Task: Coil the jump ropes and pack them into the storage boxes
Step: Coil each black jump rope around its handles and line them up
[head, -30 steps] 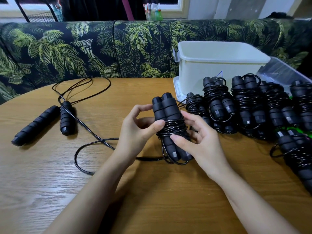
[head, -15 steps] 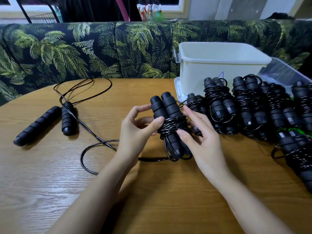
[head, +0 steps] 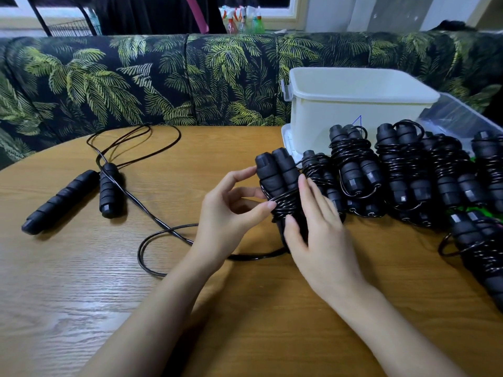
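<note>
A coiled black jump rope [head: 280,180], two handles side by side with cord wound around their middle, stands tilted between my hands above the table. My left hand [head: 231,213] grips it from the left, thumb on the wound cord. My right hand [head: 318,227] wraps its lower part from the right, thumb on the handles, and hides the bottom end. A white storage box [head: 351,110] stands behind, open on top. An uncoiled jump rope [head: 106,186] lies at the left, its loose cord looping across the table.
Several coiled black jump ropes [head: 408,172] lie in a row along the right, in front of the box. A clear plastic container [head: 462,118] sits at the far right. A leaf-print sofa [head: 136,80] runs behind the round wooden table [head: 81,295].
The held bundle has shifted slightly right and up toward the row of coiled ropes. My right hand has slid over its lower part, covering the loop that hung below.
</note>
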